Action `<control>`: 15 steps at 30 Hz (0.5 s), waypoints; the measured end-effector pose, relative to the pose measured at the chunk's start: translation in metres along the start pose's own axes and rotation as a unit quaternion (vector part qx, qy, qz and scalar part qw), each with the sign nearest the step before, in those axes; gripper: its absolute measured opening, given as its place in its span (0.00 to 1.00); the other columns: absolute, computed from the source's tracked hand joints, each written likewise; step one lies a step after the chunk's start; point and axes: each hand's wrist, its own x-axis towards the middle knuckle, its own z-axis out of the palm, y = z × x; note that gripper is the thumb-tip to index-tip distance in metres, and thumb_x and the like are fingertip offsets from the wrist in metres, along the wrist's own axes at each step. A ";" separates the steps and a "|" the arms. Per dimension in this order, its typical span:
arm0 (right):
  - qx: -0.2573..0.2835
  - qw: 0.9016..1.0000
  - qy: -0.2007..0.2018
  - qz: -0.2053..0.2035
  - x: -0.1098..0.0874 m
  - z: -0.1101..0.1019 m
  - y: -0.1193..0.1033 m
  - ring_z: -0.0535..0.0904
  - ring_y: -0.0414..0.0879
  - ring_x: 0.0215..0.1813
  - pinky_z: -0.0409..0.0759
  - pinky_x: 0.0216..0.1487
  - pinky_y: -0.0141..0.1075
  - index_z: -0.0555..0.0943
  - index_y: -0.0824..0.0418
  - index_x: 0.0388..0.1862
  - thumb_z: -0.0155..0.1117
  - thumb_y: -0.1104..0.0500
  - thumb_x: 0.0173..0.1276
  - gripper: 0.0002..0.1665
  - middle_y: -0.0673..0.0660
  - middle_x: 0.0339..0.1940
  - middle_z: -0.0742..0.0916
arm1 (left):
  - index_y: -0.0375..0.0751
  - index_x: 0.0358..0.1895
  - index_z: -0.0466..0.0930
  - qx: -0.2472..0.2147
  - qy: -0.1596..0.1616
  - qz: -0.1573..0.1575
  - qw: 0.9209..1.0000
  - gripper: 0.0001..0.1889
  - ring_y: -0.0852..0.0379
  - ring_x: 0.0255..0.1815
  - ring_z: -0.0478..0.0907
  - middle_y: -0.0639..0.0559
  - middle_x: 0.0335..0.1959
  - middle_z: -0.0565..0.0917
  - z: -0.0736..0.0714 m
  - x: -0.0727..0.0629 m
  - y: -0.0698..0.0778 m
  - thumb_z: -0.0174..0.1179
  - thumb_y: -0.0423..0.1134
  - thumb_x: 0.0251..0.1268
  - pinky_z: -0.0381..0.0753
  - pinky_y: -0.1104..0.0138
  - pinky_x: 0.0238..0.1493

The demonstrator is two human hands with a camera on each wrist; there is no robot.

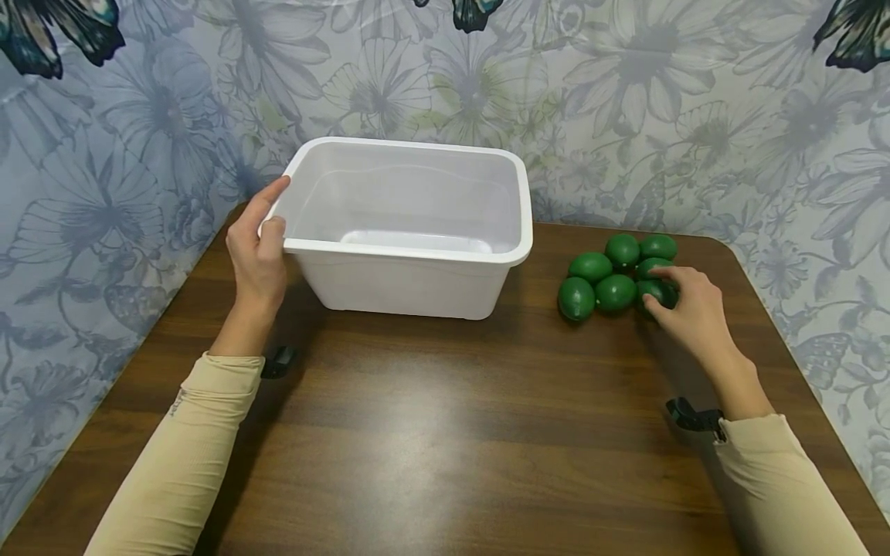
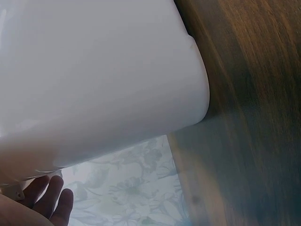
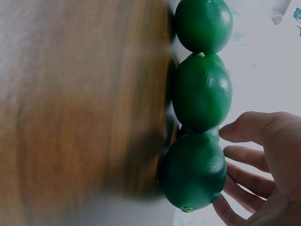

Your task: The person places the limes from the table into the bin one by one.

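Note:
A white plastic basin (image 1: 403, 282) stands upright at the back of the table, its inside bare. My left hand (image 1: 260, 251) holds its left end by the rim, thumb and index finger over the edge; in the left wrist view the other fingers (image 2: 49, 200) lie beneath the rim. Several green limes (image 1: 591, 267) sit bunched together at the right. My right hand (image 1: 688, 309) is over the nearest right lime (image 1: 657, 292), thumb and fingers spread about it. In the right wrist view the fingertips come right at the upper side of that lime (image 3: 193, 172).
The brown wooden table (image 1: 417, 432) has a rounded far right corner beyond the limes. Flower-patterned wall covering (image 1: 660, 154) rises behind and beside the table. Dark camera straps (image 1: 278, 361) sit on both wrists, below light yellow sleeves.

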 end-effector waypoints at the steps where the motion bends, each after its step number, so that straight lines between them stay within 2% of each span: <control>1: -0.003 1.000 -0.003 0.002 -0.001 0.000 0.001 0.73 0.76 0.60 0.66 0.58 0.70 0.81 0.73 0.62 0.70 0.65 0.67 0.25 0.79 0.59 0.81 | 0.40 0.64 0.86 -0.001 0.000 -0.001 1.000 0.29 0.57 0.57 0.83 0.45 0.63 0.86 0.000 0.000 -0.001 0.44 0.37 0.63 0.76 0.74 0.56; 8: -0.015 0.999 -0.032 0.019 -0.005 -0.003 0.004 0.71 0.79 0.61 0.64 0.60 0.71 0.80 0.73 0.62 0.73 0.64 0.65 0.28 0.81 0.60 0.79 | 0.40 0.64 0.85 -0.001 -0.001 -0.001 1.000 0.29 0.57 0.58 0.83 0.45 0.64 0.86 0.000 0.000 -0.002 0.44 0.37 0.63 0.76 0.73 0.57; 15: -0.022 0.999 -0.033 0.018 -0.008 -0.003 0.008 0.76 0.76 0.58 0.69 0.58 0.69 0.80 0.73 0.62 0.77 0.63 0.60 0.32 0.80 0.57 0.81 | 0.36 0.64 0.85 -0.004 0.003 0.000 1.000 0.29 0.56 0.57 0.83 0.43 0.63 0.86 0.001 -0.001 0.005 0.44 0.36 0.63 0.76 0.74 0.56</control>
